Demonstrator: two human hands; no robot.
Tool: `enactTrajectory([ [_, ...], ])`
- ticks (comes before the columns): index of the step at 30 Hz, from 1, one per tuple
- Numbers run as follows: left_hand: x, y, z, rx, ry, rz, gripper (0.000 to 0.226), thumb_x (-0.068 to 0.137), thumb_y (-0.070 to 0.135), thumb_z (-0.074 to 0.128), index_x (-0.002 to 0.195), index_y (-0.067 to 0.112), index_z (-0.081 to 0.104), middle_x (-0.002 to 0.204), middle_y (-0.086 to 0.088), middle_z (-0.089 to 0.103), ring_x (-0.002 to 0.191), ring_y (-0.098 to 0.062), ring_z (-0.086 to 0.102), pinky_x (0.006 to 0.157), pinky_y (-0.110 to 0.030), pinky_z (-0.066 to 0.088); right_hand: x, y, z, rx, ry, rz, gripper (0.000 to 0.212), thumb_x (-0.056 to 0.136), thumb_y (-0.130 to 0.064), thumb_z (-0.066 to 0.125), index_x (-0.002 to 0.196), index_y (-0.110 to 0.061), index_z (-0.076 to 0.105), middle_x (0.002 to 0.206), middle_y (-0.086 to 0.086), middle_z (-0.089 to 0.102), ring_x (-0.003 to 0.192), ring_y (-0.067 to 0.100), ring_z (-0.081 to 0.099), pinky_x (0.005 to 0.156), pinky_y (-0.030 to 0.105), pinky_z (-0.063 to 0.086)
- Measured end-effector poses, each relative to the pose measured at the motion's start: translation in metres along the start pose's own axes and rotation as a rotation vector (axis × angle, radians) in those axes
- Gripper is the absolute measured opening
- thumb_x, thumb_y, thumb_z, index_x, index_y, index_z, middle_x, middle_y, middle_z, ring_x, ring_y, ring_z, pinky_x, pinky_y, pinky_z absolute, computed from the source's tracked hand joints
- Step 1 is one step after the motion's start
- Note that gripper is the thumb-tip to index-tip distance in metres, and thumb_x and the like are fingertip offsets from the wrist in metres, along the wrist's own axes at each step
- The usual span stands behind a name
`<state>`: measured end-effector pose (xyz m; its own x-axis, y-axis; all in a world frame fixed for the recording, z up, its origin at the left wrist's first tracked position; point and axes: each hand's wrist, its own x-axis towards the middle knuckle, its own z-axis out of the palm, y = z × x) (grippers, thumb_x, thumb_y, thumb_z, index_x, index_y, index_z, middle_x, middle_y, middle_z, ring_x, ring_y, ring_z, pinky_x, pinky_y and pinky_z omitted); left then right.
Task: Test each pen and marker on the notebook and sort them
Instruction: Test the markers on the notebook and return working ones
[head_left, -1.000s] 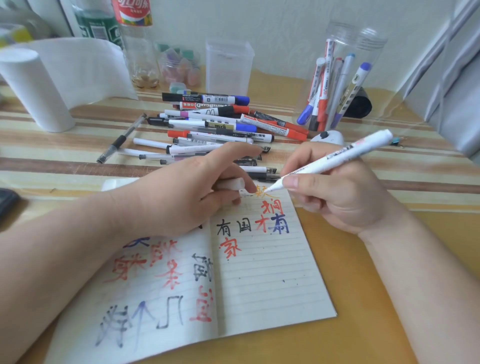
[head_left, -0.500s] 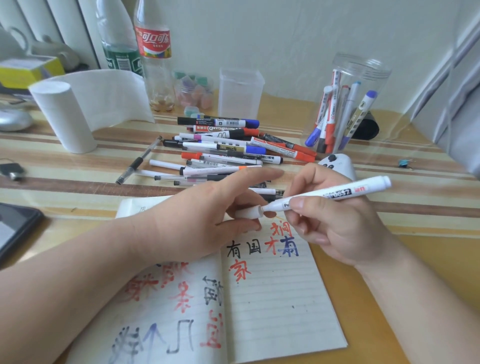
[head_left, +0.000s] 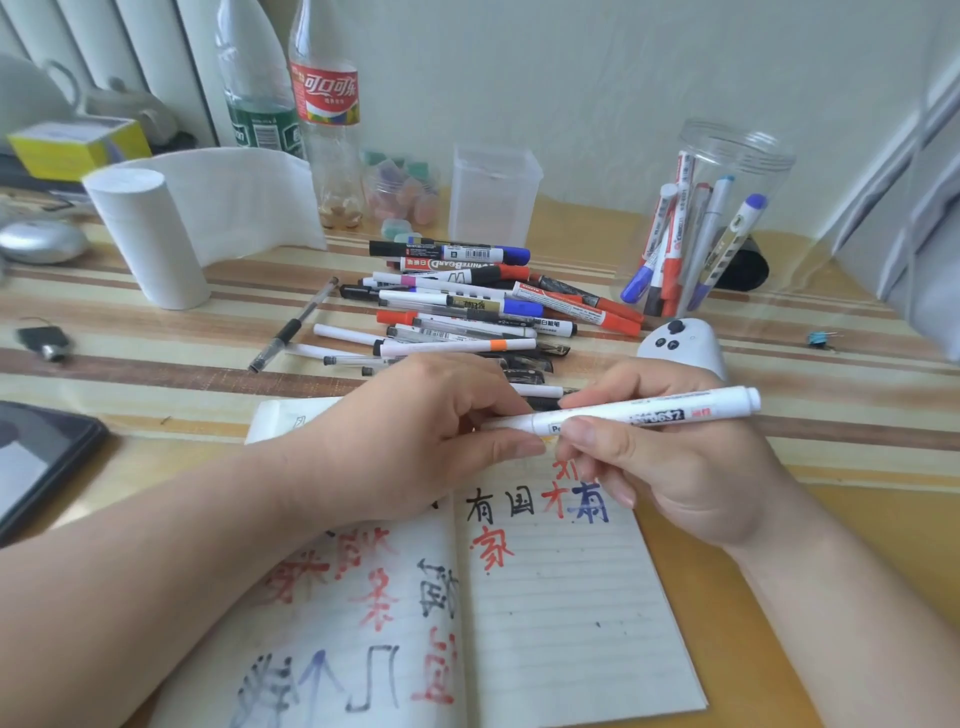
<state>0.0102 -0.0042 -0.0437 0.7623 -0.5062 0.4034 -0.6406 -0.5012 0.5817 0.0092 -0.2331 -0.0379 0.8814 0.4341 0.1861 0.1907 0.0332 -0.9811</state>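
Notebook (head_left: 561, 623) pages are lying open at the near edge of the worktop (head_left: 156, 364), carrying red, black and blue test characters, while just above them a person is capping a white marker (head_left: 649, 413). A second ago its bare tip was writing at the top of the right-hand page. Now the marker is lying level over that page. The right hand (head_left: 670, 467) is keeping its fingers (head_left: 597, 436) clamped round the barrel, and the left hand (head_left: 415, 441) is pinching the cap (head_left: 511, 423) onto the writing end. This marker's trial is looking finished, so sorting it is probably coming next. Beyond the hands, a heap of pens and markers (head_left: 467, 312) is lying on the striped cloth, most likely awaiting their turn. Farther right, a tall clear jar (head_left: 753, 156) is holding several leaning markers (head_left: 670, 254), blue and red ends showing, likely the sorted ones. At the back, a square clear tub (head_left: 491, 197) is standing with nothing visible inside.
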Motion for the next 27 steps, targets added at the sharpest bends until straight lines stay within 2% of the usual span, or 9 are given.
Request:
enactTrajectory([
  [4, 0.0, 0.003, 0.002, 0.029, 0.106, 0.043, 0.017, 0.088, 0.034, 0.074, 0.087, 0.017, 0.074, 0.072, 0.015, 0.055, 0.066, -0.006, 0.054, 0.063, -0.018, 0.041, 0.0, 0.001, 0.009, 0.086, 0.071, 0.037, 0.008, 0.08, -0.01, 0.072, 0.08, -0.002, 0.073, 0.07, 0.024, 0.068, 0.051, 0.026, 0.06, 0.041, 0.027, 0.046],
  [7, -0.001, 0.004, 0.002, 0.047, 0.172, 0.049, 0.019, 0.085, 0.033, 0.077, 0.08, 0.016, 0.07, 0.07, 0.012, 0.054, 0.064, -0.005, 0.051, 0.061, -0.018, 0.04, 0.0, 0.001, 0.015, 0.106, 0.128, 0.062, 0.014, 0.081, -0.01, 0.075, 0.078, 0.002, 0.068, 0.064, 0.021, 0.063, 0.045, 0.025, 0.056, 0.04, 0.025, 0.045],
  [12, 0.0, 0.002, 0.005, 0.126, 0.156, -0.051, 0.026, 0.084, 0.05, 0.069, 0.073, 0.029, 0.06, 0.067, 0.014, 0.05, 0.065, -0.008, 0.052, 0.058, -0.022, 0.042, 0.007, 0.009, 0.021, 0.078, 0.198, 0.125, 0.014, 0.079, -0.019, 0.082, 0.079, -0.012, 0.071, 0.059, 0.011, 0.056, 0.047, 0.019, 0.049, 0.04, 0.023, 0.037],
  [14, 0.0, 0.001, 0.009, 0.188, 0.179, -0.054, 0.031, 0.086, 0.056, 0.064, 0.078, 0.027, 0.066, 0.071, 0.015, 0.052, 0.065, -0.004, 0.051, 0.058, -0.025, 0.045, 0.011, 0.011, 0.025, 0.188, 0.247, 0.115, 0.011, 0.08, -0.016, 0.074, 0.086, -0.009, 0.069, 0.06, 0.01, 0.053, 0.048, 0.018, 0.046, 0.039, 0.023, 0.034],
  [17, -0.003, 0.0, 0.011, 0.252, 0.188, -0.047, 0.038, 0.091, 0.065, 0.052, 0.083, 0.032, 0.068, 0.075, 0.015, 0.053, 0.062, 0.003, 0.047, 0.056, -0.02, 0.041, 0.013, 0.012, 0.028, 0.267, 0.325, 0.09, 0.02, 0.082, -0.016, 0.068, 0.097, -0.003, 0.065, 0.064, 0.011, 0.057, 0.05, 0.017, 0.05, 0.04, 0.023, 0.036],
  [20, -0.002, -0.002, 0.011, 0.277, 0.225, -0.064, 0.044, 0.093, 0.069, 0.043, 0.085, 0.034, 0.069, 0.074, 0.017, 0.051, 0.058, 0.003, 0.046, 0.052, -0.021, 0.04, 0.015, 0.007, 0.032, 0.163, 0.338, 0.086, 0.024, 0.085, -0.021, 0.068, 0.096, 0.0, 0.065, 0.067, 0.012, 0.061, 0.052, 0.017, 0.053, 0.041, 0.023, 0.038],
  [23, -0.002, -0.004, 0.007, 0.227, 0.268, -0.12, 0.048, 0.093, 0.073, 0.033, 0.095, 0.037, 0.066, 0.077, 0.018, 0.053, 0.068, -0.003, 0.053, 0.055, -0.02, 0.041, 0.019, -0.015, 0.028, 0.011, 0.386, 0.039, 0.023, 0.094, -0.021, 0.069, 0.093, 0.001, 0.065, 0.068, 0.01, 0.062, 0.054, 0.017, 0.052, 0.042, 0.022, 0.038],
  [25, -0.002, -0.003, 0.004, 0.202, 0.277, -0.142, 0.042, 0.095, 0.073, 0.031, 0.092, 0.04, 0.057, 0.076, 0.02, 0.052, 0.071, -0.001, 0.053, 0.056, -0.016, 0.035, 0.023, -0.042, 0.015, -0.152, 0.496, -0.048, 0.016, 0.098, -0.019, 0.066, 0.088, -0.006, 0.067, 0.068, 0.007, 0.063, 0.056, 0.016, 0.054, 0.045, 0.022, 0.04],
  [27, 0.0, -0.002, 0.002, 0.191, 0.286, -0.162, 0.033, 0.093, 0.069, 0.035, 0.089, 0.043, 0.054, 0.074, 0.021, 0.052, 0.069, 0.003, 0.052, 0.057, -0.016, 0.033, 0.034, -0.071, -0.008, -0.375, 0.629, -0.153, 0.017, 0.096, -0.026, 0.068, 0.079, -0.023, 0.068, 0.069, 0.002, 0.068, 0.058, 0.015, 0.058, 0.051, 0.027, 0.045],
])
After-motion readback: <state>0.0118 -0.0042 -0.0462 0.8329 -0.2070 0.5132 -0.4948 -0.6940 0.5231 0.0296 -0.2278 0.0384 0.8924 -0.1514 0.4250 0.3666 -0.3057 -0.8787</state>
